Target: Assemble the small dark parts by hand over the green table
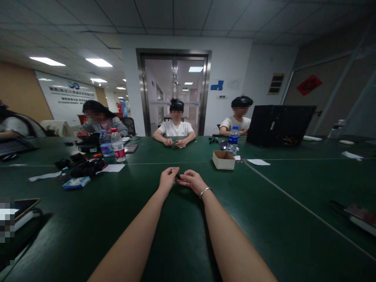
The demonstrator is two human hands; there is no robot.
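Just above the green table, my two hands meet in front of me. My left hand is closed, its thumb and fingers pinching a small dark object. A light, shiny bit shows near the left fingertips. From the other side my right hand, with a silver bracelet at the wrist, has its fingers closed on the same object. It is mostly covered by the fingers and too small for me to tell its kind.
An open cardboard box stands right of my hands, with a water bottle behind it. Two bottles, a blue-white packet and black gear lie left. A black computer case stands at right. Several people sit across the table.
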